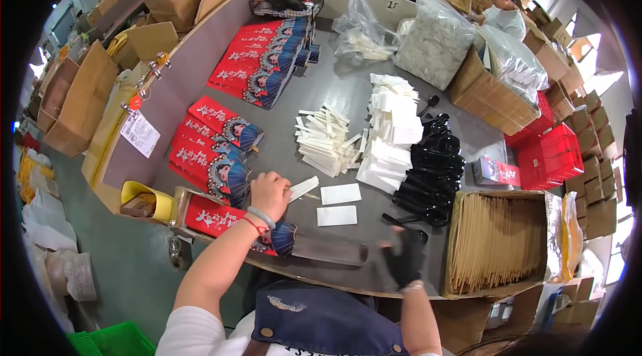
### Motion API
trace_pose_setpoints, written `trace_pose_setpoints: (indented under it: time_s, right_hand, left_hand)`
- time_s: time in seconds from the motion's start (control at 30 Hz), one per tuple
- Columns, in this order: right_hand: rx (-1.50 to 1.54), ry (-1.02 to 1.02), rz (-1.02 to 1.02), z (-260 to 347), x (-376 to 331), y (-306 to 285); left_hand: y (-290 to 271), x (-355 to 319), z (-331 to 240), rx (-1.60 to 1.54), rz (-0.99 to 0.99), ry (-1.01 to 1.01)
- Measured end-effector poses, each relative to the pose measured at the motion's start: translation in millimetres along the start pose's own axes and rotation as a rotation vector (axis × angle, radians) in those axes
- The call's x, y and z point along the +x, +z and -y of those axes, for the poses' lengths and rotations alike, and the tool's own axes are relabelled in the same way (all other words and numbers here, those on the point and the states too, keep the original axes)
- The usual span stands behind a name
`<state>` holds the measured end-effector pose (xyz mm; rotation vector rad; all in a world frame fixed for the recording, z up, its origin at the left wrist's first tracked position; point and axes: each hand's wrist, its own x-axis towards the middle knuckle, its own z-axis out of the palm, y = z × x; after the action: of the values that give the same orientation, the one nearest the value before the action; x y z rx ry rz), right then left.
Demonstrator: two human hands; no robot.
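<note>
My left hand (269, 197), with a grey bangle and red cord at its wrist, is closed on a narrow white paper packet (305, 187). Below that wrist lies a red printed sleeve (210, 217) with a blue fan-shaped end, beside a clear plastic strip (331, 252) along the table's near edge. Two flat white packets (340, 194) rest to the right of my left hand. My right hand (405, 259), in a black fingerless glove, is smeared by motion close to a black spoon (408, 227); whether it grips the spoon is unclear.
Loose white sticks (326, 139), a stack of white packets (391, 129) and a row of black spoons (431, 172) cover mid-table. Red printed sleeves (254, 58) lie leftward. A carton of wooden chopsticks (498, 242) stands right; a yellow bin (146, 200) sits left. Another person (501, 12) works beyond.
</note>
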<state>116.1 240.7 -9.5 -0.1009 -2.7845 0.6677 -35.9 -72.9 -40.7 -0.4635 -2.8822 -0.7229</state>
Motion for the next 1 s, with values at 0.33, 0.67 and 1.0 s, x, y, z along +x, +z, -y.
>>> trace_pose_setpoints:
  time_s: [0.33, 0.67, 1.0]
  right_hand:
    - [-0.474, 0.804, -0.269, -223.2, -106.7, -130.5]
    - [-0.464, 0.861, -0.166, -211.8, -69.1, -127.9]
    - [-0.527, 0.862, -0.47, -195.8, -73.7, -137.7]
  left_hand:
    - [4.8, 18.3, 2.4, -0.046, 0.105, 0.109]
    - [28.5, -10.9, -60.8, -0.175, 0.171, 0.283]
    - [29.6, -5.9, -73.5, -0.084, 0.319, 0.181]
